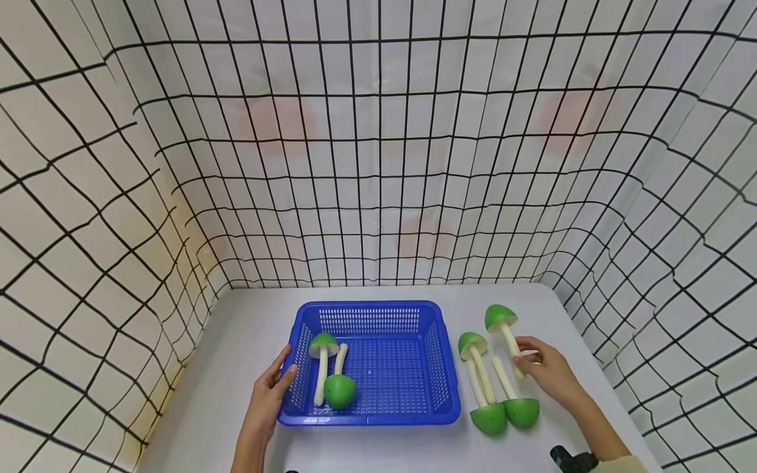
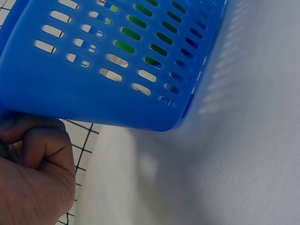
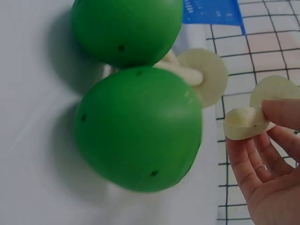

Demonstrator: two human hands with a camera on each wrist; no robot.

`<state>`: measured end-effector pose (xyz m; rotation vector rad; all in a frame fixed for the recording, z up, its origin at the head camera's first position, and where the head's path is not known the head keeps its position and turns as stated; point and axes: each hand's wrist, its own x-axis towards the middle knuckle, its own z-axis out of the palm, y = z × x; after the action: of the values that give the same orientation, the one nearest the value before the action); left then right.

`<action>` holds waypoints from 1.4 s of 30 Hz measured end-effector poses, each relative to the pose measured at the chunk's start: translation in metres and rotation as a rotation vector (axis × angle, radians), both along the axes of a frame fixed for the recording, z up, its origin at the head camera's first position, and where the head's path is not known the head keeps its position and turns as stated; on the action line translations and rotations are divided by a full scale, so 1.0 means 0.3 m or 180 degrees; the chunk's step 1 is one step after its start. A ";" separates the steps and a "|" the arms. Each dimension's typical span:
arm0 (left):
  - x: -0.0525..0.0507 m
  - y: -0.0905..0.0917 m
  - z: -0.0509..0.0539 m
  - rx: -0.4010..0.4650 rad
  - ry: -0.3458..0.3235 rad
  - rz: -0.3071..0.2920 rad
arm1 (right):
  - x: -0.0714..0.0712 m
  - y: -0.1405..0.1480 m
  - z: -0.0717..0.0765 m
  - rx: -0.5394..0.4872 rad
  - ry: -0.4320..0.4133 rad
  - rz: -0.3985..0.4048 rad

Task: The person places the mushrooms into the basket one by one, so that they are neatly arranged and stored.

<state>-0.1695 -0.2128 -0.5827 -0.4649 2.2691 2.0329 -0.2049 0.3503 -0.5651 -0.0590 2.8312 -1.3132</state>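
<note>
green mushroom [image 3: 139,130] near right hand [image 3: 276,173] with pinched mushroom [image 1: 509,338]

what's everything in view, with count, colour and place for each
Basket: 1, blue, on the table
Mushrooms in basket: 2, green caps, pale stems, left part
Loose mushrooms: 3, same colours, on the table right of the basket
Held mushroom: 1, same colours, in the right hand
Table: 1, white, under everything
Grid: 1, black lines, over pale walls
Wrist device: 1, black, by the right wrist
Sleeve: 1, beige, right arm
Left hand: 1, bare, gripping the basket's left rim
Right hand: 1, bare, pinching a stem
</note>
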 end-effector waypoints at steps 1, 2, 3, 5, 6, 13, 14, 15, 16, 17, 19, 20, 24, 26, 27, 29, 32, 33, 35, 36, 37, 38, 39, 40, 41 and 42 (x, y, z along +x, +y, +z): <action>0.000 0.000 -0.002 -0.0003 0.0002 -0.0008 | 0.001 -0.006 0.007 -0.0020 0.0012 0.0012; 0.001 0.000 -0.001 0.0000 -0.0009 -0.0008 | 0.002 -0.013 0.014 -0.0052 0.0029 0.0021; 0.002 -0.001 -0.002 0.0004 -0.0013 -0.0015 | 0.003 -0.020 0.022 -0.0095 0.0043 0.0026; 0.002 -0.001 -0.002 0.0011 -0.0014 -0.0028 | 0.001 -0.036 0.039 -0.0200 0.0074 0.0047; 0.003 -0.001 -0.001 0.0015 -0.0007 -0.0032 | 0.000 -0.046 0.048 -0.0275 0.0081 0.0059; 0.005 -0.001 -0.002 0.0028 0.0005 -0.0033 | -0.005 -0.127 0.078 -0.0725 -0.0020 0.0115; 0.006 0.000 -0.003 0.0024 -0.0004 -0.0032 | -0.004 -0.137 0.078 -0.0736 -0.0042 0.0121; 0.006 0.000 -0.004 0.0015 -0.0010 -0.0033 | -0.003 -0.148 0.077 -0.0754 -0.0071 0.0103; 0.006 0.001 -0.005 0.0008 -0.0010 -0.0032 | -0.002 -0.157 0.076 -0.0770 -0.0087 0.0109; 0.006 0.002 -0.005 0.0009 -0.0016 -0.0029 | -0.003 -0.167 0.073 -0.0800 -0.0097 0.0105; 0.006 0.004 -0.005 0.0011 -0.0009 -0.0019 | -0.005 -0.185 0.069 -0.0862 -0.0125 0.0112; 0.005 0.004 -0.006 0.0005 0.0001 -0.0023 | -0.007 -0.194 0.067 -0.0894 -0.0140 0.0114; 0.004 0.004 -0.004 0.0018 0.0009 -0.0022 | -0.021 -0.234 0.069 -0.1010 -0.0217 0.0137; 0.004 0.004 -0.003 0.0018 0.0004 -0.0024 | -0.030 -0.256 0.075 -0.1058 -0.0254 0.0164; 0.004 0.003 -0.004 0.0018 0.0001 -0.0022 | -0.036 -0.267 0.079 -0.1073 -0.0268 0.0181; 0.002 0.004 -0.004 0.0012 0.0007 -0.0026 | -0.045 -0.290 0.090 -0.1084 -0.0271 0.0210; -0.003 0.002 -0.008 0.0023 0.0013 -0.0034 | -0.050 -0.326 0.103 -0.1057 -0.0304 0.0207; -0.002 0.002 -0.008 0.0033 0.0014 -0.0037 | -0.050 -0.338 0.107 -0.1055 -0.0313 0.0213; -0.002 0.000 -0.007 0.0045 0.0011 -0.0036 | -0.047 -0.363 0.109 -0.1085 -0.0342 0.0206; -0.001 -0.001 -0.006 0.0051 0.0011 -0.0036 | -0.046 -0.373 0.109 -0.1096 -0.0362 0.0205; 0.000 -0.001 -0.005 0.0055 0.0010 -0.0032 | -0.044 -0.383 0.109 -0.1117 -0.0376 0.0216; 0.001 -0.001 -0.004 0.0048 0.0011 -0.0031 | -0.042 -0.393 0.108 -0.1160 -0.0380 0.0208; 0.001 -0.001 -0.004 0.0051 0.0017 -0.0035 | -0.041 -0.402 0.107 -0.1194 -0.0384 0.0205; 0.000 -0.002 -0.004 0.0045 0.0027 -0.0039 | -0.040 -0.411 0.106 -0.1238 -0.0393 0.0206; 0.000 -0.002 -0.004 0.0041 0.0032 -0.0035 | -0.037 -0.420 0.105 -0.1275 -0.0394 0.0228; 0.000 -0.003 -0.004 0.0039 0.0034 -0.0033 | -0.035 -0.428 0.102 -0.1320 -0.0400 0.0237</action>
<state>-0.1694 -0.2136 -0.5840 -0.4416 2.2590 2.0483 -0.2155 0.2218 -0.5344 -0.0832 2.3875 -1.7907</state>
